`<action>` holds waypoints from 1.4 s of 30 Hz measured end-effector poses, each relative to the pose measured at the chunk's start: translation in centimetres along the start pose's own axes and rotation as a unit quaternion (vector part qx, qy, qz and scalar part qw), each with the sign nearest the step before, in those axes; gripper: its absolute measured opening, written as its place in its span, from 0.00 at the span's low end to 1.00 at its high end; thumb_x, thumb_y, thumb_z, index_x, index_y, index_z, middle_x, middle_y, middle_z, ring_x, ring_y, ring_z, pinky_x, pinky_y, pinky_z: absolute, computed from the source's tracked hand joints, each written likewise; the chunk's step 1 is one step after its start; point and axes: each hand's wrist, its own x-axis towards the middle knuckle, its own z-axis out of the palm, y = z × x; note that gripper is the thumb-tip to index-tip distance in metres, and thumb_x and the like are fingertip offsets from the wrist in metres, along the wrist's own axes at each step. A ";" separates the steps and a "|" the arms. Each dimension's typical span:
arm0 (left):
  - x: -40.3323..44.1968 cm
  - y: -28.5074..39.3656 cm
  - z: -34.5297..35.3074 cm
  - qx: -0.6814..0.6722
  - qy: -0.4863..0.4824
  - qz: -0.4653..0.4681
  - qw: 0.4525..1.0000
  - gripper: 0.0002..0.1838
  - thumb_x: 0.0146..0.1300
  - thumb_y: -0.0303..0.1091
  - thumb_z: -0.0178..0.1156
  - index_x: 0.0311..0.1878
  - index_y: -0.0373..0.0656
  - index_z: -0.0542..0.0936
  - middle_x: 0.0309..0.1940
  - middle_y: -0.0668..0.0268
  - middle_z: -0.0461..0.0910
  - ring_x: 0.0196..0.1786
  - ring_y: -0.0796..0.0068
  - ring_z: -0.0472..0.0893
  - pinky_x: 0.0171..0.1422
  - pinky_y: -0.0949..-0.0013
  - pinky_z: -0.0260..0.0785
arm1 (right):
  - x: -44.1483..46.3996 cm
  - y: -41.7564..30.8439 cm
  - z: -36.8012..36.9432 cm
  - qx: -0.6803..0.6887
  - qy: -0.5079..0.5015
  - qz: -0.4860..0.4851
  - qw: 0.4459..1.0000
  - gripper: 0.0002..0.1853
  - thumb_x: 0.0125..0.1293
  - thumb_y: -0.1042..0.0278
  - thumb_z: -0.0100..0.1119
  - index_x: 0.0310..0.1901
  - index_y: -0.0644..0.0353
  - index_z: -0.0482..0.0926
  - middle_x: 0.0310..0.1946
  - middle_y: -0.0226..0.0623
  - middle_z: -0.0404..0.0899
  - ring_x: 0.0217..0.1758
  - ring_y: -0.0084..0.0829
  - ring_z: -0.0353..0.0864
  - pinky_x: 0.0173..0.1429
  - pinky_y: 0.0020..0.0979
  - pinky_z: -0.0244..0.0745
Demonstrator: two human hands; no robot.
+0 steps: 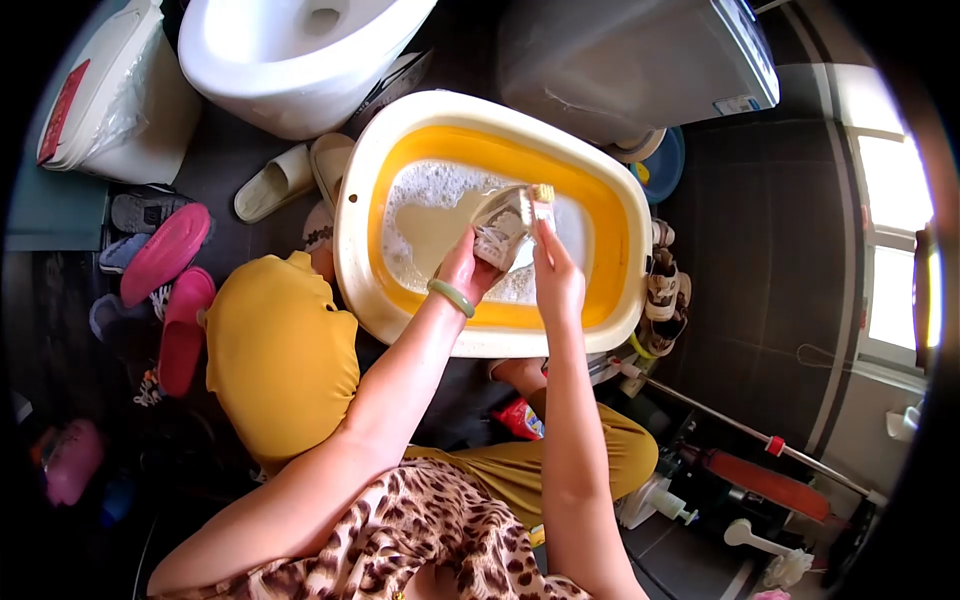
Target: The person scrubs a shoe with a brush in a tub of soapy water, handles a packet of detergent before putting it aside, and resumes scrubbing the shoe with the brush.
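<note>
A wet, light-coloured shoe is held over soapy water in the yellow and white basin. My left hand, with a pale green bangle at the wrist, grips the shoe from below and the left. In my right hand is a small brush with yellowish bristles, its head at the right edge of the shoe. Whether the bristles touch the shoe I cannot tell. White foam floats along the left side of the water.
Beyond the basin stand a white toilet and a large grey bin-like container. Pink slippers and other shoes lie at left. More shoes line the basin's right side. A long pole lies at lower right.
</note>
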 end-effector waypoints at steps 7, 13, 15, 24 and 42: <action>0.9 -0.6 -1.0 -0.020 0.050 0.012 0.998 0.21 0.71 0.43 0.35 0.53 0.36 0.67 0.44 0.59 0.76 0.46 0.67 0.77 0.57 0.62 0.69 | -6.1 1.7 0.7 -0.078 0.003 -0.066 0.995 0.19 0.61 0.66 0.56 0.54 0.37 0.76 0.25 0.52 0.77 0.28 0.50 0.78 0.33 0.40 0.73; 0.8 0.4 0.3 -0.030 0.010 0.020 0.999 0.18 0.70 0.40 0.39 0.52 0.37 0.69 0.46 0.61 0.76 0.46 0.70 0.77 0.53 0.66 0.71 | -0.8 3.3 0.1 0.194 0.041 0.047 0.979 0.18 0.65 0.72 0.51 0.57 0.56 0.72 0.47 0.42 0.79 0.46 0.21 0.78 0.49 0.23 0.69; 1.6 0.1 -0.2 -0.089 0.027 0.012 0.996 0.16 0.68 0.37 0.42 0.50 0.37 0.69 0.43 0.61 0.77 0.43 0.70 0.78 0.47 0.66 0.73 | -4.8 2.1 0.1 0.151 0.048 -0.016 0.987 0.20 0.63 0.72 0.54 0.57 0.47 0.73 0.35 0.49 0.80 0.38 0.25 0.80 0.43 0.26 0.72; -0.4 -0.1 1.0 0.064 0.004 0.016 0.998 0.17 0.69 0.44 0.38 0.54 0.48 0.70 0.44 0.68 0.77 0.43 0.75 0.77 0.47 0.67 0.71 | -0.4 -0.1 0.0 -0.007 0.034 -0.065 0.997 0.17 0.64 0.64 0.53 0.54 0.42 0.75 0.28 0.54 0.77 0.32 0.50 0.79 0.36 0.37 0.73; 0.5 -0.4 -1.2 0.102 0.014 -0.019 0.994 0.16 0.67 0.42 0.46 0.54 0.48 0.71 0.46 0.68 0.77 0.47 0.75 0.77 0.53 0.63 0.70 | -7.9 -0.2 -3.0 -0.026 -0.063 0.000 0.998 0.19 0.61 0.72 0.56 0.54 0.41 0.76 0.33 0.53 0.78 0.37 0.33 0.83 0.40 0.33 0.74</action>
